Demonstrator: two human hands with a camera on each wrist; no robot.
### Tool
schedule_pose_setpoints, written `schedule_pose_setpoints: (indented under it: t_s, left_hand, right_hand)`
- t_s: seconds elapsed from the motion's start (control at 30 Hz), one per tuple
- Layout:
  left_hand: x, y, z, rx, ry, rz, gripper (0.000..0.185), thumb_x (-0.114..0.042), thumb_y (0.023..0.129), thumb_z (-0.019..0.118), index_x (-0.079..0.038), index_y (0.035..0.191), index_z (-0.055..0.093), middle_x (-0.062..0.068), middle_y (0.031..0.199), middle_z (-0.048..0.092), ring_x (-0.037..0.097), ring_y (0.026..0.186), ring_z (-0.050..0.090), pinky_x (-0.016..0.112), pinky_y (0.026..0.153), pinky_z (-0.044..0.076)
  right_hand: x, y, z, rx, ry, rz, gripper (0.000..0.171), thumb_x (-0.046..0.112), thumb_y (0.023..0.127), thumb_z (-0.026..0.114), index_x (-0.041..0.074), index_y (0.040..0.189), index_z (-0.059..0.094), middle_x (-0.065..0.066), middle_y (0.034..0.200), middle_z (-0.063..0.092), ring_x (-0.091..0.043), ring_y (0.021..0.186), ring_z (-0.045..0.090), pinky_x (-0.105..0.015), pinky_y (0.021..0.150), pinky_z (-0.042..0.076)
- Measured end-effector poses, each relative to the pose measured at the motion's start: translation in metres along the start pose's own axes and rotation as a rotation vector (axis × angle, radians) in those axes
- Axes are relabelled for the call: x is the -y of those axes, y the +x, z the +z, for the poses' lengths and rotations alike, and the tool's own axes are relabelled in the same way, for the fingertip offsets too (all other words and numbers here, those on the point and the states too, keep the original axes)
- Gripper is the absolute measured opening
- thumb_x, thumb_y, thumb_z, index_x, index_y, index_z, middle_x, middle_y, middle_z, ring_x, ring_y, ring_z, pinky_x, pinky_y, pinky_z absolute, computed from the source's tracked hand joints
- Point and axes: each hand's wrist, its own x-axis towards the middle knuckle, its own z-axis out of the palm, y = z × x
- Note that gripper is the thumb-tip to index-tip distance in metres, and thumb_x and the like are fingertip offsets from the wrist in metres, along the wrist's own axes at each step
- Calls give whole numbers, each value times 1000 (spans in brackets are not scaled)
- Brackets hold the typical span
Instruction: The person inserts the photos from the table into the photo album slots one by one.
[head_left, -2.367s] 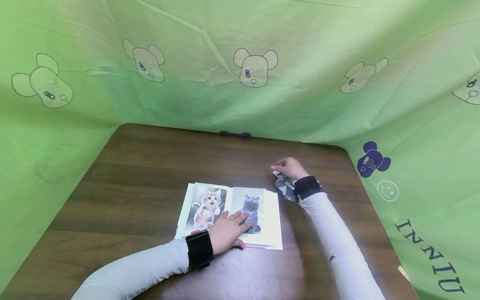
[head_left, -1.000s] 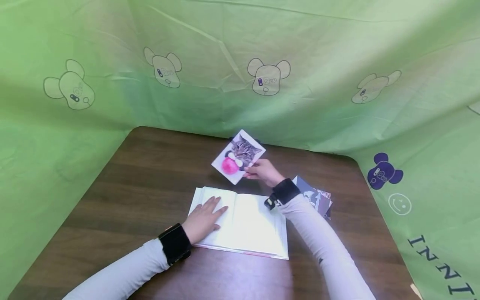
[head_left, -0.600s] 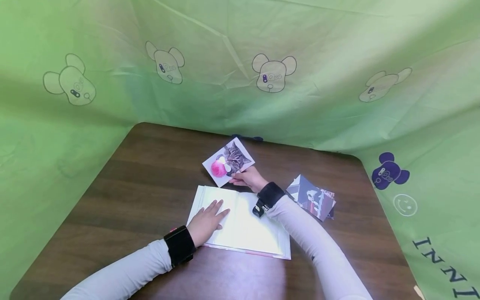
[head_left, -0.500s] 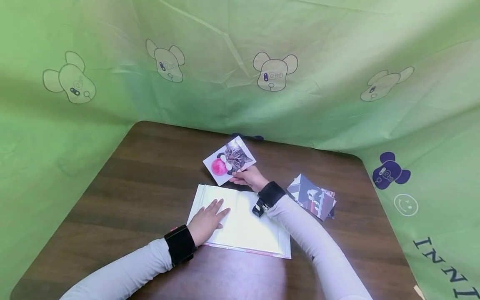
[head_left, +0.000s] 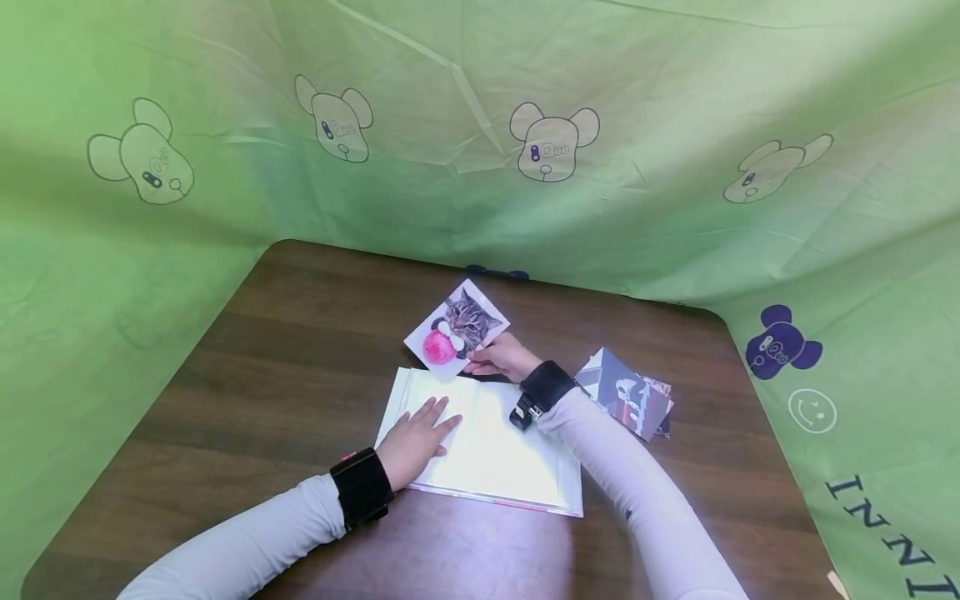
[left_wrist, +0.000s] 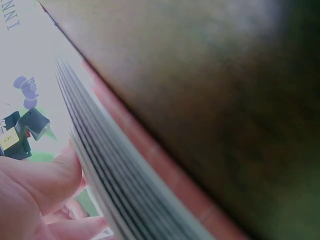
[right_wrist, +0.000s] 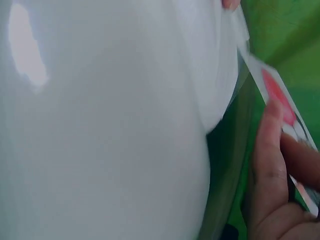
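Note:
A photo album (head_left: 517,454) lies spread on the table with blank white pages up, shining under the light. Fingers spread, my left hand (head_left: 411,446) rests on its left page; the left wrist view shows the stacked page edges (left_wrist: 105,165) beside the thumb. My right hand (head_left: 506,358) pinches a cat photo (head_left: 457,329) by its right edge, tabby face and pink ball in sight. That photo is tilted, its lower corner overlapping the album's top edge in the head view. In the right wrist view, thumb and fingers (right_wrist: 270,150) meet on the print.
Right of the album lies a loose pile of photos (head_left: 628,398), a grey one on top, partly behind the right forearm. The brown wooden table (head_left: 247,375) is bordered by a green printed cloth (head_left: 420,192) at the back and sides.
Pages with two cat pictures have given way to blank ones. My right hand has taken the photo from the pile and brought it left, then slightly down to the album; my left hand shifted left.

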Motion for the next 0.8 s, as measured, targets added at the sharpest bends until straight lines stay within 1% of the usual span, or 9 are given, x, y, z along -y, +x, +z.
schedule_pose_setpoints:
  t_s: [0.07,0.27,0.37,0.43,0.5,0.6,0.63,0.7,0.8]
  left_hand:
    - [0,1,0,-1,-3,-1,52,-26,85,64,-15,134,51,16,146,40,34,135,38,56,95,44]
    - [0,-1,1,-9,-10,16,52,-25,86,64,-14,134,51,18,145,39,35,134,37,57,94,44]
    - [1,-3,0,-5,-9,22,52,-27,86,64,-14,135,50,18,145,39,36,134,37,57,94,44]
    - [1,-3,-1,8,-10,18,53,-29,86,64,-14,135,50,17,146,38,35,135,36,58,95,43]
    - [1,-2,-1,21,-15,11,54,-31,86,64,-15,136,49,17,147,37,35,136,35,58,97,41]
    - [1,-1,-1,28,-24,3,54,-32,87,63,-14,136,49,17,148,36,35,137,33,60,97,40]
    - [1,0,-1,29,-30,0,55,-33,86,63,-14,136,49,17,148,36,36,137,33,60,98,39]
    - [1,-1,-1,24,-42,4,57,-36,86,64,-14,136,49,18,148,35,36,137,32,62,98,38]
    - [0,-4,-2,26,-45,41,66,-46,82,65,-14,137,48,20,148,34,38,137,31,64,98,36]
  right_hand:
    - [1,0,-4,19,-77,18,35,-4,89,55,-6,123,47,-7,78,64,-13,64,67,-24,62,56]
    - [5,0,-14,37,-350,40,22,-5,84,61,-7,105,56,-6,66,61,-11,54,61,-21,54,53]
    - [8,0,-11,81,-479,39,25,-3,83,64,-6,107,56,-3,64,60,-9,52,58,-19,51,51]
    - [10,-1,-11,84,-518,42,28,-4,83,64,-6,110,56,-2,63,59,-9,51,57,-19,49,49]
    - [13,-1,-10,60,-534,33,29,-5,83,63,-5,110,54,-2,63,57,-9,50,56,-18,47,47]
    - [18,-1,-10,25,-556,4,21,-7,82,62,-3,102,56,-2,62,55,-9,48,54,-17,45,46]
    - [19,-1,-8,34,-578,3,17,-7,82,63,-2,97,56,-2,61,55,-8,48,54,-17,45,45]
    - [20,0,-6,88,-634,22,10,-5,82,64,0,87,57,-2,60,56,-7,48,54,-16,46,45]
    - [20,2,-4,193,-733,70,9,2,82,66,4,80,58,0,58,57,-6,47,50,-17,46,42]
